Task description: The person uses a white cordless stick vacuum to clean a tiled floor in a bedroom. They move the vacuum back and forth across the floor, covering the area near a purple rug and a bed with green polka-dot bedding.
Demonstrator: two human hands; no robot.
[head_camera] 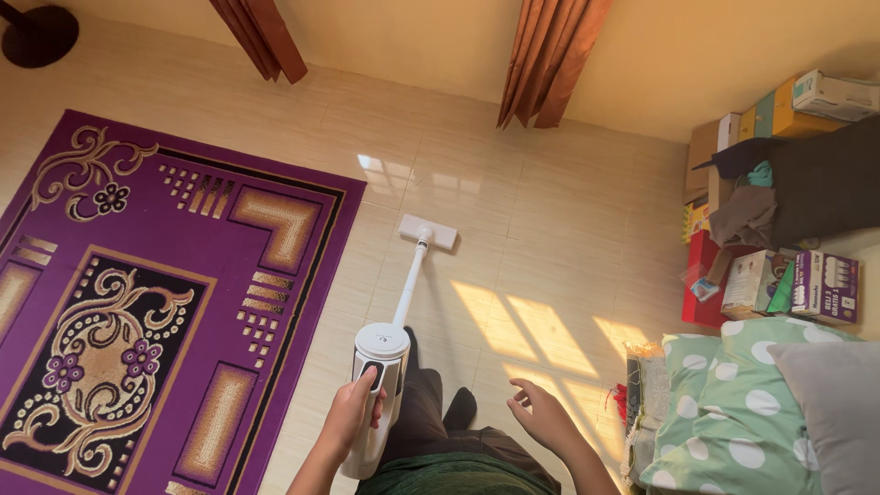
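My left hand (351, 414) grips the body of a white stick vacuum cleaner (380, 362), thumb near its dark button. Its thin tube runs forward to a flat white floor head (428, 232) resting on the cream tiled floor (550, 220), just right of the purple patterned rug (137, 293). My right hand (543, 415) hangs free beside me with its fingers spread, holding nothing. Below the vacuum I see my dark trousers and one foot (460, 408).
A bed with green polka-dot bedding (742, 403) and a grey pillow (834, 403) fills the lower right. Cardboard boxes and clothes (779, 192) pile along the right wall. Rust-coloured curtains (550, 55) hang at the back wall. A dark round base (41, 32) stands top left.
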